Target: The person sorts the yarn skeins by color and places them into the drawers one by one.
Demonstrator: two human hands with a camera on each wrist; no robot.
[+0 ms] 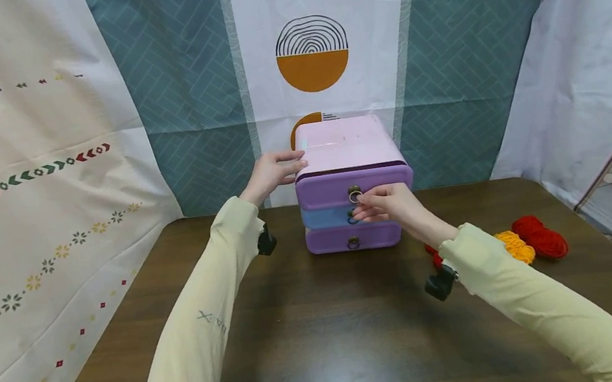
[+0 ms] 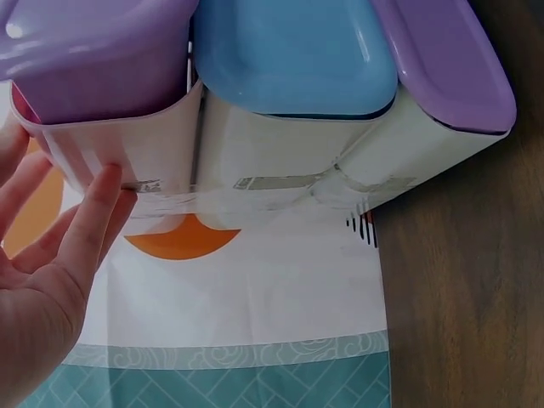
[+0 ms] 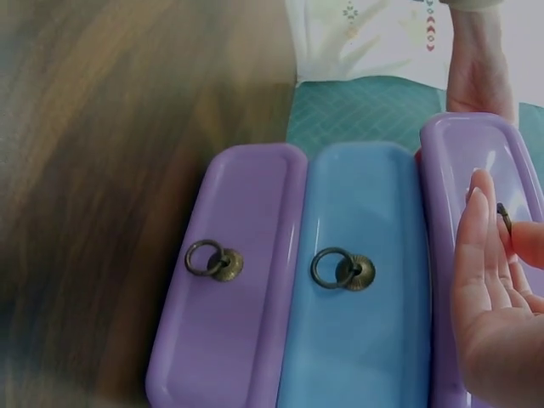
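Note:
A cabinet of three stacked drawers stands at the back of the table, its lid (image 1: pixel 343 144) pink. The top drawer (image 1: pixel 318 192) is purple and sticks out a little from its casing, as the left wrist view shows. Below it are a blue drawer (image 3: pixel 365 212) and another purple drawer (image 3: pixel 229 331). My right hand (image 1: pixel 393 205) pinches the ring pull (image 1: pixel 356 196) of the top drawer between thumb and fingers. My left hand (image 1: pixel 275 172) rests its extended fingertips on the casing's left side (image 2: pixel 127 153).
Red yarn (image 1: pixel 542 238) and yellow yarn (image 1: pixel 515 247) lie on the right of the brown table (image 1: pixel 327 344), with more red yarn partly hidden by the right wrist. A patterned cloth (image 1: pixel 194 102) hangs behind the cabinet.

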